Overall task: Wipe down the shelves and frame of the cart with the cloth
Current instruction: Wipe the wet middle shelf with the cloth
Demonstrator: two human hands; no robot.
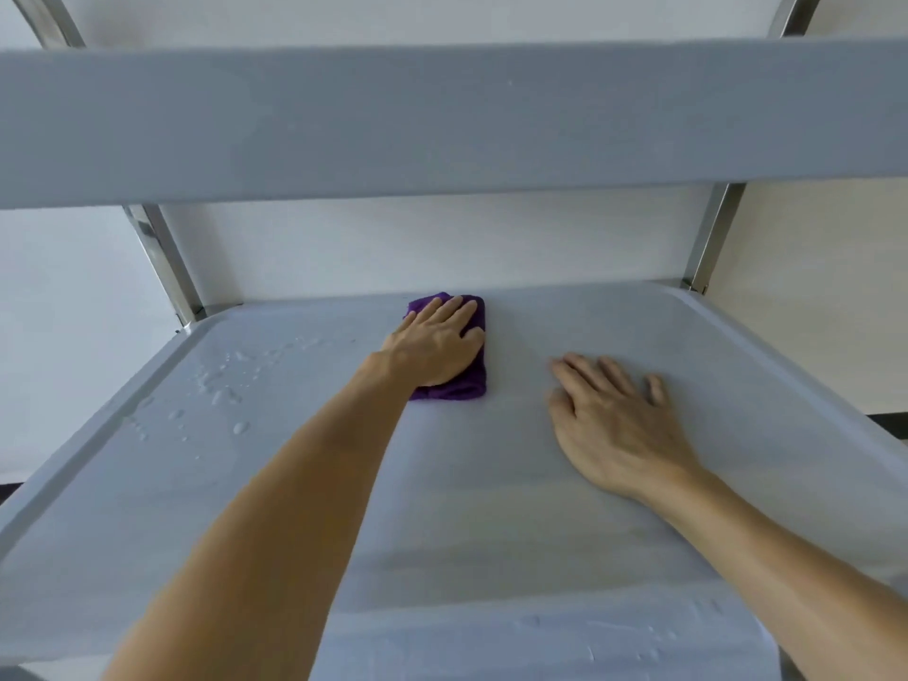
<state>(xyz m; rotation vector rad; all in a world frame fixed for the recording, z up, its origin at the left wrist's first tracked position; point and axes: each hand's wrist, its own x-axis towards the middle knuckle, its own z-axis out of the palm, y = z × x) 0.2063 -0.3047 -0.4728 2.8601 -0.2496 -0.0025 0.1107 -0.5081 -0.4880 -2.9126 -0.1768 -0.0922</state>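
Grey shelf — left hand flat on cloth

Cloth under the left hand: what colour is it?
Purple, solid with no pattern; the cloth shows under the left hand in the head view.

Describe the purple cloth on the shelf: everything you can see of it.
The purple cloth is a small, soft, fuzzy-looking rag, apparently folded into a rough rectangle. It lies flat on the grey shelf toward the back edge, near the middle. The left hand presses on it with straight fingers, covering most of it, so only its far edge, right side and near end show. Water droplets sit to its left, apart from it. The right hand lies apart.
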